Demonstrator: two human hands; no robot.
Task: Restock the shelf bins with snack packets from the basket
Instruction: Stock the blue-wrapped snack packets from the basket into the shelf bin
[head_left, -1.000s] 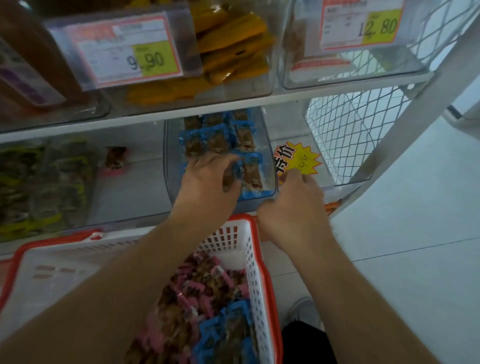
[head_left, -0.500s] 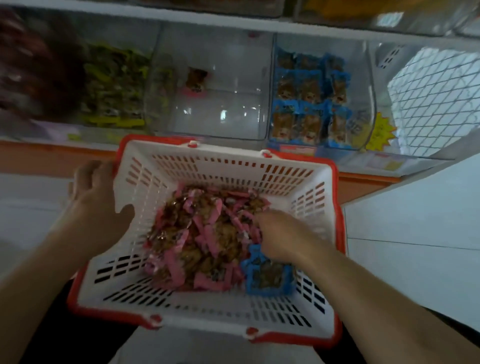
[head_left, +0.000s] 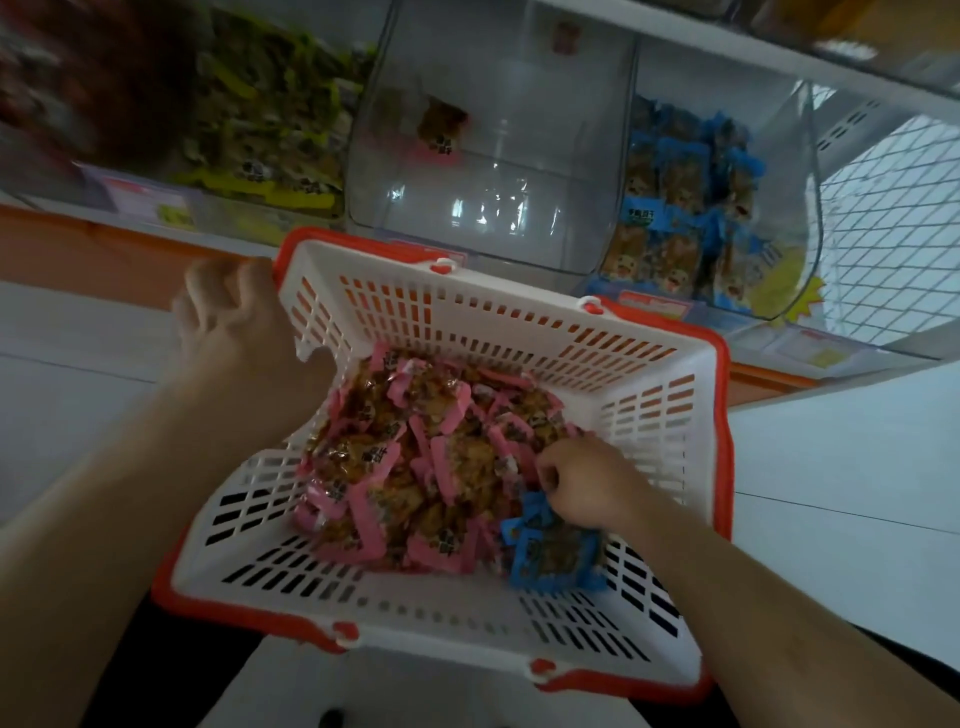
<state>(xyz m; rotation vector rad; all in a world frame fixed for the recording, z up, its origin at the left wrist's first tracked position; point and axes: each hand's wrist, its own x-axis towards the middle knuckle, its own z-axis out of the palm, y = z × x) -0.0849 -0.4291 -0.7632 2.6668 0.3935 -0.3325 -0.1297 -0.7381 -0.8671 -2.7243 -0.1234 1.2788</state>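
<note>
A white slotted basket (head_left: 649, 415) with a red rim sits low in front of the shelf. It holds a heap of pink snack packets (head_left: 415, 467) and a few blue snack packets (head_left: 550, 561) at its right side. My left hand (head_left: 234, 322) grips the basket's far left rim. My right hand (head_left: 587, 483) is inside the basket, fingers curled into the packets where pink meets blue; what it holds is hidden. On the shelf, a clear bin (head_left: 493, 171) contains one pink packet (head_left: 439, 130). The bin to its right (head_left: 795, 249) holds stacked blue packets.
A bin of green packets (head_left: 260, 124) stands left of the clear bin, with dark red goods further left. A white wire mesh panel (head_left: 893, 234) closes the shelf's right end. Price labels run along the orange shelf edge (head_left: 769, 374). White floor lies to the right.
A second ago both hands were up at the blue-packet bin. My left hand has since dropped to the basket's rim, and my right hand now digs in the packets.
</note>
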